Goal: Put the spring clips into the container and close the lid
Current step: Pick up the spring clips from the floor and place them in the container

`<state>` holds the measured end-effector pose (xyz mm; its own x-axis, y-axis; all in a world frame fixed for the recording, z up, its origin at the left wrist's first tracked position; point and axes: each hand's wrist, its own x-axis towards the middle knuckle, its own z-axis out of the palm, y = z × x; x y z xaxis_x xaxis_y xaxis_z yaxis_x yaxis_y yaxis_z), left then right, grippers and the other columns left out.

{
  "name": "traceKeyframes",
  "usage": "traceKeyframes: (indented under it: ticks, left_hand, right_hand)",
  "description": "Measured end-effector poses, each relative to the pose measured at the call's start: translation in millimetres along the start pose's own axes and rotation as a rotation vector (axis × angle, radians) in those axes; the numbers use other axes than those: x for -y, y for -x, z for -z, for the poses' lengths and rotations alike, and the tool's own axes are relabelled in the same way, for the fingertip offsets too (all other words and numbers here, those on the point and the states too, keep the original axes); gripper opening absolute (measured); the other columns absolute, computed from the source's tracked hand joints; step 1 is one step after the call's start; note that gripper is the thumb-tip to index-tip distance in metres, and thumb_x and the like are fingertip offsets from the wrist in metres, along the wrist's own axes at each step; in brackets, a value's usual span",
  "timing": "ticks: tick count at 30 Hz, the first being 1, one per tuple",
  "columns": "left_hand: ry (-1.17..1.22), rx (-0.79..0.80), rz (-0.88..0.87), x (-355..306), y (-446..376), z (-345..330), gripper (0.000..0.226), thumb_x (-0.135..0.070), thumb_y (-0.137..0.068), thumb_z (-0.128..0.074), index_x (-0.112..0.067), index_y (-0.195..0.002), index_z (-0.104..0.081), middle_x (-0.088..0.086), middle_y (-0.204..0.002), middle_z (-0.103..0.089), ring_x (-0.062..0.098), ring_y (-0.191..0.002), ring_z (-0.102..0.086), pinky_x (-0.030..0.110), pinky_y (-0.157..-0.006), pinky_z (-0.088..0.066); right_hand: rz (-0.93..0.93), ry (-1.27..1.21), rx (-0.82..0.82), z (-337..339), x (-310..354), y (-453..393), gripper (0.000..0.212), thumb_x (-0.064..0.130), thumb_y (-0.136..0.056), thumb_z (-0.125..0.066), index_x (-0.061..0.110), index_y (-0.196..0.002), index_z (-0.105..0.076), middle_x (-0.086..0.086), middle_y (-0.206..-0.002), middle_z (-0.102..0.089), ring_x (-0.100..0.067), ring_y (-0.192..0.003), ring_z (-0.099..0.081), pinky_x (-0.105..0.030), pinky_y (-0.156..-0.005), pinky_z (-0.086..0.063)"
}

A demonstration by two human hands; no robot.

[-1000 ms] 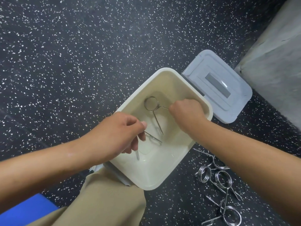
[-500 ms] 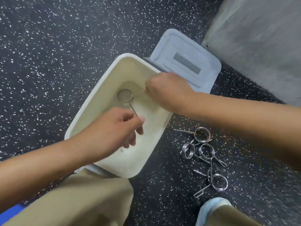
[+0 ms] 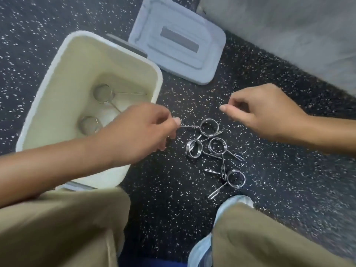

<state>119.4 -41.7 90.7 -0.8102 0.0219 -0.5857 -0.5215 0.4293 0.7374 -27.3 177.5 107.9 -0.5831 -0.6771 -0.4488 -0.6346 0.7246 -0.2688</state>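
A cream plastic container (image 3: 57,60) stands open on the speckled floor at the left, with two spring clips (image 3: 103,93) lying in its bottom. Its grey lid (image 3: 177,43) lies flat on the floor behind it to the right. Several steel spring clips (image 3: 215,147) lie in a loose heap on the floor right of the container. My left hand (image 3: 138,132) reaches over the container's right rim and pinches the handle of the topmost clip (image 3: 209,127). My right hand (image 3: 264,110) hovers above the heap, fingers curled, holding nothing.
A grey concrete block (image 3: 289,26) fills the upper right. My knees in tan trousers (image 3: 57,228) and a light blue shoe (image 3: 231,205) sit at the bottom, the shoe just below the clip heap.
Both hands have left the container and moved right to the heap on the floor. Two clips now lie released in the container. My left hand has taken hold of a clip's handle.
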Motion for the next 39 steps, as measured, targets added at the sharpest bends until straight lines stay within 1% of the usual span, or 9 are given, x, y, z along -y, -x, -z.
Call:
traceKeyframes:
  ticks: [6, 9, 11, 14, 17, 23, 28, 33, 39]
  left_hand:
    - [-0.288, 0.123, -0.017, -3.4, -34.4, -48.1, 0.039, -0.047, -0.102, -0.044, -0.021, -0.082, -0.066, -0.002, -0.070, -0.074, 0.014, -0.068, -0.069, 0.033, -0.067, -0.053]
    - [-0.463, 0.143, 0.003, 4.0, -51.8, -74.6, 0.038, -0.049, -0.102, -0.042, -0.020, -0.094, -0.066, 0.000, -0.079, -0.073, 0.019, -0.074, -0.068, 0.032, -0.061, -0.047]
    - [-0.623, 0.130, 0.016, 11.2, -59.6, -86.9, 0.041, -0.052, -0.101, -0.040, -0.018, -0.100, -0.063, 0.002, -0.084, -0.069, 0.024, -0.075, -0.065, 0.034, -0.062, -0.047]
    - [-0.773, 0.125, 0.048, 21.4, -71.1, -105.8, 0.042, -0.053, -0.101, -0.037, -0.015, -0.103, -0.055, 0.004, -0.087, -0.059, 0.031, -0.079, -0.062, 0.038, -0.066, -0.050]
    - [-0.734, 0.108, 0.099, 29.0, -84.2, -121.0, 0.040, -0.050, -0.100, -0.040, -0.013, -0.106, -0.055, 0.008, -0.096, -0.062, 0.034, -0.084, -0.063, 0.039, -0.067, -0.049]
    - [-0.554, 0.123, 0.207, 34.1, -100.5, -133.1, 0.032, -0.038, -0.096, -0.056, -0.010, -0.110, -0.060, 0.009, -0.102, -0.068, 0.032, -0.089, -0.065, 0.042, -0.078, -0.056]
    - [-0.373, 0.122, 0.273, 36.1, -106.9, -134.9, 0.025, -0.023, -0.091, -0.065, -0.001, -0.103, -0.068, 0.016, -0.093, -0.076, 0.034, -0.084, -0.073, 0.045, -0.077, -0.061]
    - [-0.269, 0.128, 0.295, 33.0, -107.2, -129.0, 0.021, -0.023, -0.090, -0.069, -0.004, -0.098, -0.073, 0.015, -0.086, -0.078, 0.031, -0.081, -0.075, 0.043, -0.075, -0.062]
    - [-0.306, 0.116, 0.234, 25.4, -95.5, -115.8, 0.020, -0.019, -0.092, -0.066, -0.001, -0.097, -0.075, 0.016, -0.081, -0.078, 0.032, -0.082, -0.075, 0.046, -0.077, -0.062]
  right_hand:
    - [-0.113, -0.091, 0.095, -51.5, -44.1, 29.0, 0.032, 0.042, -0.097, -0.058, 0.021, -0.074, -0.066, 0.010, -0.059, -0.058, -0.007, -0.055, -0.052, -0.032, -0.057, -0.044]
    - [-0.043, -0.054, 0.207, -82.1, -64.7, 34.3, 0.015, 0.035, -0.096, -0.060, 0.023, -0.096, -0.069, 0.008, -0.087, -0.068, -0.013, -0.075, -0.061, -0.038, -0.072, -0.053]
    - [0.023, -0.006, 0.231, -97.8, -73.8, 34.3, 0.020, 0.025, -0.094, -0.062, 0.023, -0.114, -0.066, 0.003, -0.108, -0.068, -0.021, -0.091, -0.066, -0.041, -0.079, -0.056]
    - [0.097, 0.112, 0.274, -116.0, -82.9, 31.8, 0.037, 0.017, -0.092, -0.062, 0.026, -0.128, -0.060, 0.005, -0.122, -0.060, -0.025, -0.086, -0.068, -0.039, -0.069, -0.057]
    - [0.154, 0.216, 0.315, -130.8, -83.8, 31.1, 0.041, 0.011, -0.093, -0.055, 0.025, -0.132, -0.055, 0.002, -0.123, -0.055, -0.028, -0.081, -0.064, -0.034, -0.059, -0.045]
    - [0.201, 0.273, 0.377, -151.9, -79.1, 35.9, 0.047, -0.005, -0.083, -0.054, 0.019, -0.124, -0.052, 0.001, -0.115, -0.052, -0.024, -0.088, -0.059, -0.033, -0.058, -0.035]
    - [0.196, 0.299, 0.368, -157.6, -86.0, 37.0, 0.041, -0.007, -0.083, -0.053, 0.016, -0.116, -0.053, 0.002, -0.099, -0.048, -0.023, -0.081, -0.052, -0.036, -0.059, -0.041]
    - [0.172, 0.289, 0.315, -160.1, -96.4, 47.7, 0.036, -0.009, -0.084, -0.051, 0.015, -0.110, -0.054, 0.002, -0.094, -0.049, -0.023, -0.080, -0.054, -0.035, -0.059, -0.041]
    - [0.092, 0.108, 0.221, -158.1, -110.4, 65.7, 0.028, -0.001, -0.088, -0.055, 0.021, -0.105, -0.055, 0.005, -0.094, -0.056, -0.019, -0.085, -0.057, -0.036, -0.067, -0.049]
